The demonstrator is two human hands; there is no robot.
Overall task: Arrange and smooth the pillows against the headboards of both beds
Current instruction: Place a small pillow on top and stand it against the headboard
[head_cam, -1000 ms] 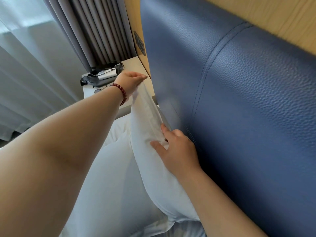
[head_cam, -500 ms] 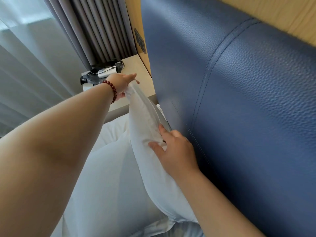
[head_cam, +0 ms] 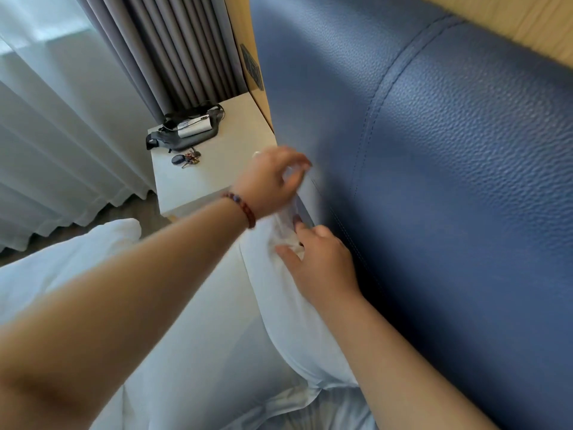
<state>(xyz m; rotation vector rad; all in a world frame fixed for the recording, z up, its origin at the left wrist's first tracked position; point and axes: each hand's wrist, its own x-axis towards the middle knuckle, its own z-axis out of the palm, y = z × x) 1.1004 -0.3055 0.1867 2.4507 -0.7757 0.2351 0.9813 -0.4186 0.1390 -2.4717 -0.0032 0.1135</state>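
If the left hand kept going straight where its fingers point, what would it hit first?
Probably the blue headboard: the left hand points at it just above the white pillow. Blur hides how near it is.

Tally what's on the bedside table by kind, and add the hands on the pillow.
Black belt bag: 1
White gadget on it: 1
Key bunch: 1
Hands on the pillow: 2, left hand and right hand
Total: 5
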